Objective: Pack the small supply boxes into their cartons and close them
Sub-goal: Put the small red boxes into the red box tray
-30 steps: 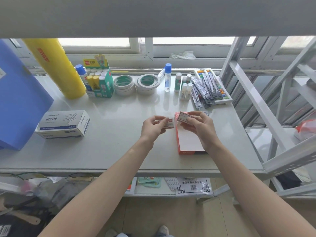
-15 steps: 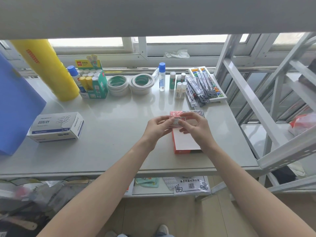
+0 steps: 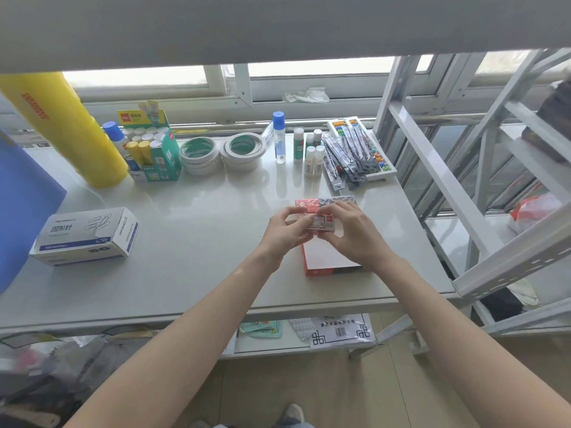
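Both hands closed on small boxes above red carton on bench: left hand, right hand. We should square them flush, then slide into carton's open end

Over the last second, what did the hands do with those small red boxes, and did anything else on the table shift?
The left hand and right hand came together: a second ago each held a small red box apart, now both pinch them as one stack of small red boxes above the red carton. The carton, the paper-clip box and the tape rolls stayed put; the rest is only camera shift.
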Demonstrator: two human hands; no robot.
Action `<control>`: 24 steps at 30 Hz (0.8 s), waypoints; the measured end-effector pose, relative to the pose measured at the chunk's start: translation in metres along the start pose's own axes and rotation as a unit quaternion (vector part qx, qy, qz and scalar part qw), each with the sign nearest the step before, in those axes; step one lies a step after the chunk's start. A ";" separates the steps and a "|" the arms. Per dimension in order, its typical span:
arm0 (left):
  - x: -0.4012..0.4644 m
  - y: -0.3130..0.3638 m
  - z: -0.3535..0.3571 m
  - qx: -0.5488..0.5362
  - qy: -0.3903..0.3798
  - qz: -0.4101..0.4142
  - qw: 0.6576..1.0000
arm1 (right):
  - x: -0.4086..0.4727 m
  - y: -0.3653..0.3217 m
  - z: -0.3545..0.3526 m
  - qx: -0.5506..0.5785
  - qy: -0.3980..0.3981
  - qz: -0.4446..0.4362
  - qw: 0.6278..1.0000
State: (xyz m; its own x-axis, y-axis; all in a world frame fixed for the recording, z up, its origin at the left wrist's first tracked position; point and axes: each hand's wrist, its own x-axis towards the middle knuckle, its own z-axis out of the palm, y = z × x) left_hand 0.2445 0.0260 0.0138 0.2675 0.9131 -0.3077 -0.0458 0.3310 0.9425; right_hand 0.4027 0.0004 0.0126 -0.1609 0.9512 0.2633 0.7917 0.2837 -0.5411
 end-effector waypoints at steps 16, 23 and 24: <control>0.007 -0.005 -0.013 0.272 -0.001 -0.010 0.962 | 0.011 0.017 0.012 -0.087 -0.083 0.047 0.992; 0.007 -0.004 -0.013 0.290 -0.025 0.018 0.957 | 0.022 0.009 0.021 -0.086 -0.064 0.015 0.994; 0.007 -0.004 -0.013 0.296 -0.027 0.014 0.955 | 0.022 0.008 0.021 -0.083 -0.060 0.013 0.995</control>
State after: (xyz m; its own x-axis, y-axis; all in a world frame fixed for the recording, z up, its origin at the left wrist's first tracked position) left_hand 0.2335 0.0341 0.0063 0.3237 0.9009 -0.2893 0.4939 0.0999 0.8638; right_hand 0.3935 0.0264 -0.0027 -0.2003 0.9684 0.1484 0.8814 0.2443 -0.4044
